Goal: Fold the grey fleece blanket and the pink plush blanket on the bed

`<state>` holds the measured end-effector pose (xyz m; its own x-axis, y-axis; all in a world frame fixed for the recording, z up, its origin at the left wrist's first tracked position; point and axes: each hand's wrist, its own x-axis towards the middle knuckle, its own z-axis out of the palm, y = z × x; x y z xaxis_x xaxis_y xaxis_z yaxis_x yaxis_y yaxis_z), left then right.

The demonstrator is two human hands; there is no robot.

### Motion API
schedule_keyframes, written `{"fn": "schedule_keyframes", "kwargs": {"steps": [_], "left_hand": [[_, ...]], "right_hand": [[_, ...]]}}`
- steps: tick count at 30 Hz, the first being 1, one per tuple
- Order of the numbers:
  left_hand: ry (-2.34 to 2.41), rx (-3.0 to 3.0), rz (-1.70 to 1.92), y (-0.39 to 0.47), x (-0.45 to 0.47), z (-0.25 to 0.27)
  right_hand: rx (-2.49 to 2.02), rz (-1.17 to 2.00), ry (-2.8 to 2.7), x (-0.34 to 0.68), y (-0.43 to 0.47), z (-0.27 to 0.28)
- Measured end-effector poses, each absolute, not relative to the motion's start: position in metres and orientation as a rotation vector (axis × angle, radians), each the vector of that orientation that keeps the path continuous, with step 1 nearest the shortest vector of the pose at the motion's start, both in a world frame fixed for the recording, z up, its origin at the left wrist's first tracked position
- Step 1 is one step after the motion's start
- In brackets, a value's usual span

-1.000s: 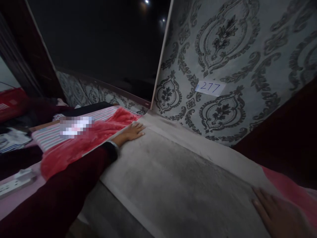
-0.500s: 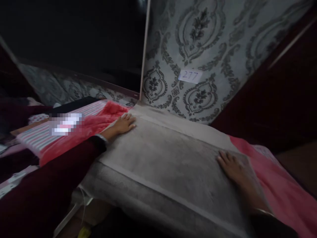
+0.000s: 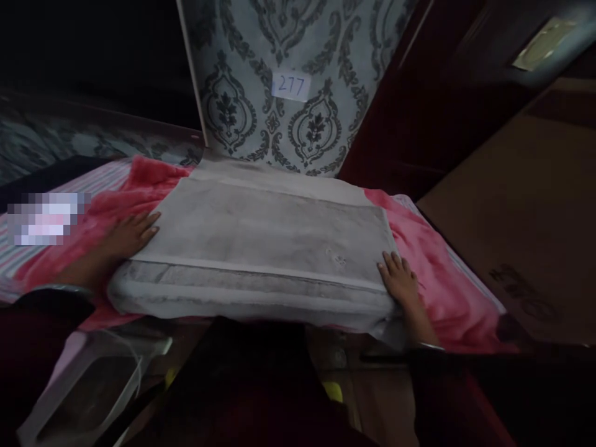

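Note:
A grey cloth [image 3: 261, 230] with pale borders lies spread over the table, its near side hanging over the front edge. Under it a pink plush blanket [image 3: 437, 279] shows on both sides. At the cloth's left edge rests my left hand [image 3: 128, 236], flat with fingers stretched out, partly over the pink blanket. My right hand [image 3: 400, 279] lies palm down on the cloth's near right corner, fingers spread. Neither hand holds anything.
A striped cloth with a blurred bright patch [image 3: 49, 217] lies at the left. A large cardboard box [image 3: 526, 236] stands right. Behind are a dark screen [image 3: 93, 56] and patterned wall with a paper label [image 3: 291, 85]. A white plastic stool [image 3: 97, 379] stands below left.
My view has swung right and down. My left hand has come back from the cloth's far left to its near left edge. My right hand has moved nearer the front right corner.

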<state>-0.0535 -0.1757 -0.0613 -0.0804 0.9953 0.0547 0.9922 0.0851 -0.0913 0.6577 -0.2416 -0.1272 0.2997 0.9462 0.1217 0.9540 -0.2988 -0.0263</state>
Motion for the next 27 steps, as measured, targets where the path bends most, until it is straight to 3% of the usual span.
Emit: {"fn": "schedule_keyframes", "kwargs": {"steps": [3,7,12,27], "left_hand": [[-2.294,-2.007,0.017,-0.189,-0.035,-0.056],[-1.92,-2.385,-0.165,-0.207,0.02,-0.055],[-1.655,-2.75,-0.148,-0.223,0.076,-0.067],[-1.541,-2.599,-0.432,-0.22,0.048,-0.095]], "right_hand": [[-2.449,-0.147,-1.791,0.647,-0.267,-0.122],[-2.322,-0.144,-1.947,0.627,-0.294,-0.115],[-2.123,-0.025,-2.08,0.623,-0.307,-0.116],[-1.716,-0.199,-1.894,0.65,-0.288,-0.139]]}}
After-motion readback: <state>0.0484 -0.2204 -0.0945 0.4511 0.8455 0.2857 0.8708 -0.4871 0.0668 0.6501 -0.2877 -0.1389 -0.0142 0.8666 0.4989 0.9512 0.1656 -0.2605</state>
